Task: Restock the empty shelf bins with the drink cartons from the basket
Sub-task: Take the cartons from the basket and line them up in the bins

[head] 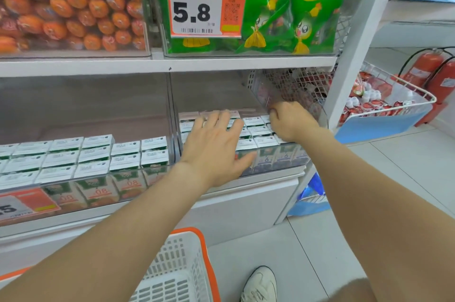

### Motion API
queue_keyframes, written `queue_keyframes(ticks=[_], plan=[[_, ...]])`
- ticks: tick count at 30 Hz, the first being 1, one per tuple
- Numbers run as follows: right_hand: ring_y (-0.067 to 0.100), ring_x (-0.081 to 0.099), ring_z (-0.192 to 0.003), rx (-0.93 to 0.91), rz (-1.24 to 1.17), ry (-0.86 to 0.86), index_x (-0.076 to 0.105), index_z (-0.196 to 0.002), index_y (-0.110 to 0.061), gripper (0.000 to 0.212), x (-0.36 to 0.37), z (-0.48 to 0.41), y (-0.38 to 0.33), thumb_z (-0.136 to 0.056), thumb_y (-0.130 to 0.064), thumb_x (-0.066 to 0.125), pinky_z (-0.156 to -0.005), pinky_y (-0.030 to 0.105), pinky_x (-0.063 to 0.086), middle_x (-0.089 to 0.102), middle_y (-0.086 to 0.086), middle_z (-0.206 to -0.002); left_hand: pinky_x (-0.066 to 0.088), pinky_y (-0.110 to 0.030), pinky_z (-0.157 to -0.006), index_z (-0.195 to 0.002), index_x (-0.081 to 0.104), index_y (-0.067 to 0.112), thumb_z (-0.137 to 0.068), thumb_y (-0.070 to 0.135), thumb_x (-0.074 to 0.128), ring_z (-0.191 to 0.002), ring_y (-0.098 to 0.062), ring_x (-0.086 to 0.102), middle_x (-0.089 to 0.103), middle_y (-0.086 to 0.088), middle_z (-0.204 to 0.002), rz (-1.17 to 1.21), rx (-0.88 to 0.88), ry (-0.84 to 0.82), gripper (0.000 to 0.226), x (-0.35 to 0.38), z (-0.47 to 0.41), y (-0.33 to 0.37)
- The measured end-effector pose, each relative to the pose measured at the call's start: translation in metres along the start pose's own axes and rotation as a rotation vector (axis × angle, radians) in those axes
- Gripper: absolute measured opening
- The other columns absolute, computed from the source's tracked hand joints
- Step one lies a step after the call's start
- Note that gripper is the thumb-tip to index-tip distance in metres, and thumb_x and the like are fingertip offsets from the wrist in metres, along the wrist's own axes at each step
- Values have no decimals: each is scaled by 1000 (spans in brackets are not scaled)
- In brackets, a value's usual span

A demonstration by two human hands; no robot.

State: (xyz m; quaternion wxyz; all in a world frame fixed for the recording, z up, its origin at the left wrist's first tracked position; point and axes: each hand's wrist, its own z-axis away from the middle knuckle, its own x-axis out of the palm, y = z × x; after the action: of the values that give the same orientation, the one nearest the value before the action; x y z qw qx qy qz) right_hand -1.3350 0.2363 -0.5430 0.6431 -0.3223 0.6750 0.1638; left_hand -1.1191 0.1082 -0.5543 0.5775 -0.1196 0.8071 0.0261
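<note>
My left hand (214, 146) lies flat, fingers spread, on the drink cartons (261, 140) in the clear bin (283, 161) at frame centre. My right hand (290, 122) curls over the back-right row; I cannot tell whether it pinches one. Uneven pressing could tip a row or wedge a carton crooked. The cartons stand upright, long axis vertical, fronts facing me.
</note>
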Motion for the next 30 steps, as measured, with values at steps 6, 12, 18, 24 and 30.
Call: queue_keyframes(ticks=[6, 12, 18, 24, 30], plan=[[37, 58, -105, -72, 94, -187, 63, -99, -27, 48, 0, -3, -8, -109, -52, 23, -111, 57, 33, 70, 9, -104, 35, -55, -109, -146, 42, 22, -95, 80, 12, -136, -37, 42, 45, -13, -152, -22, -43, -59, 82, 11, 2, -2], [36, 47, -141, -104, 47, -260, 59, -144, -34, 57, -6, -1, 3, -104, -60, 26, -122, 55, 25, 58, 1, -151, 32, -62, -110, -151, 35, 21, -99, 78, 15, -139, -43, 37, 41, -16, -153, -100, -63, -110, 80, 8, 4, 2], [40, 53, -129, -30, 82, -315, 63, -138, -26, 74, -10, 1, -17, -102, -69, 15, -118, 56, 31, 64, 14, -134, 36, -55, -108, -131, 51, 12, -94, 82, 13, -122, -36, 48, 55, -13, -132, -127, -42, -96, 88, -1, 8, 0], [39, 59, -82, -210, -123, 13, 58, -94, -15, 36, 8, -5, -66, -107, -34, 30, -79, 47, 52, 68, 18, -92, 23, -61, -121, -121, 61, 5, -89, 85, 32, -132, -39, 48, 61, -17, -125, -181, -68, -6, 91, -22, 30, -17], [38, 60, -102, -276, -205, -177, 61, -102, -15, 41, 29, -15, -105, -109, -40, 28, -87, 42, 48, 68, 13, -108, 19, -62, -122, -141, 50, -4, -91, 82, 30, -147, -42, 36, 53, -23, -143, -199, -79, -47, 102, -23, 46, -42]])
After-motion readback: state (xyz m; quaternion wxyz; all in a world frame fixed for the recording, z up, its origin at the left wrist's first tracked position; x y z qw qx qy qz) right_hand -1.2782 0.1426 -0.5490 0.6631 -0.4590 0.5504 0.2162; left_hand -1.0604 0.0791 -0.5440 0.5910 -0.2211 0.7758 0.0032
